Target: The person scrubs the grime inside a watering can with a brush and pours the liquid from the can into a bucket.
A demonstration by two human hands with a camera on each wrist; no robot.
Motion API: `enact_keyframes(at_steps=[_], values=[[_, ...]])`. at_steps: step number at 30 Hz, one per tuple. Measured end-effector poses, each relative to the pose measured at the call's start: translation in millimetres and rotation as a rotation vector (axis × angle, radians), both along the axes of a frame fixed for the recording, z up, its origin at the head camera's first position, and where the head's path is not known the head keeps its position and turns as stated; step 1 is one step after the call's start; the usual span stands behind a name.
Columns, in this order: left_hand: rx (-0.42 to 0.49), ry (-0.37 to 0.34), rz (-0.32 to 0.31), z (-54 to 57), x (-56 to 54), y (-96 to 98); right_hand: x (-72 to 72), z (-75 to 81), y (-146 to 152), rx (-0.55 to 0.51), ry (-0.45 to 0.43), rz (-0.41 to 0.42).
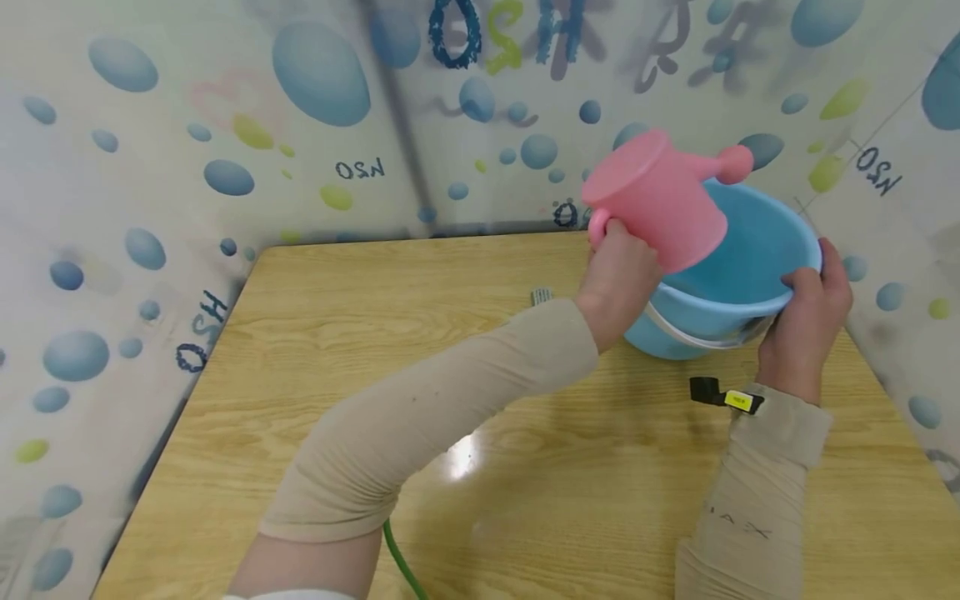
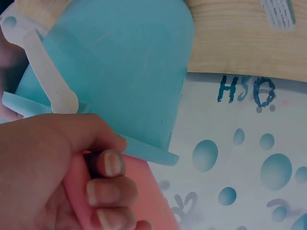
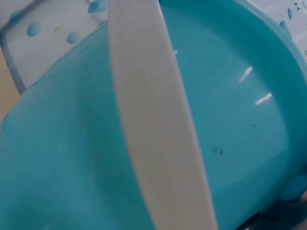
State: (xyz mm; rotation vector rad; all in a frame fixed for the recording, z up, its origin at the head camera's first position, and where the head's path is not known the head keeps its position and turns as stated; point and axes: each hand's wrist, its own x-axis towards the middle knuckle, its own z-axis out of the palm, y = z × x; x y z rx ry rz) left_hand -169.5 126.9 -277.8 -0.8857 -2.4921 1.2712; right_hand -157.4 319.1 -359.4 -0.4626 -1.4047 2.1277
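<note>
My left hand grips the looped handle of a pink watering can. The can is tilted, its round-headed spout pointing right over the mouth of a light blue bucket. In the left wrist view, curled fingers wrap the pink handle close by the bucket's rim. My right hand holds the bucket's right rim, thumb over the edge and fingers outside. The bucket leans on the table, and its white carrying handle hangs along the near side. That handle crosses the right wrist view in front of the blue wall.
The wooden table backs onto a wall printed with bubbles. Behind my left wrist lies a small grey striped item. A green cord runs near the front edge. A black strap with a yellow label sits at my right cuff.
</note>
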Motion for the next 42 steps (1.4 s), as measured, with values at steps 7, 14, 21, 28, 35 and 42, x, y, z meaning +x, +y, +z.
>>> enact_keyframes(at_steps=[7,14,21,28,35,42], values=[[-0.048,0.039,0.000,3.1,3.4,0.8,-1.2,0.6,1,-0.002,0.009,-0.005],[-0.049,0.015,0.031,3.4,5.9,5.2,0.3,-0.7,1,0.024,-0.012,-0.007],[-0.036,0.004,0.060,2.5,6.3,9.4,0.1,-2.2,1,0.043,-0.033,-0.010],[-0.070,0.021,0.058,4.9,6.1,11.1,-1.2,-1.5,2,0.053,-0.045,-0.012],[-0.070,0.040,0.045,6.0,6.4,10.8,-0.6,-0.1,1,0.056,-0.033,0.000],[-0.060,0.034,0.038,5.9,6.3,10.8,0.0,0.3,1,0.053,-0.050,0.001]])
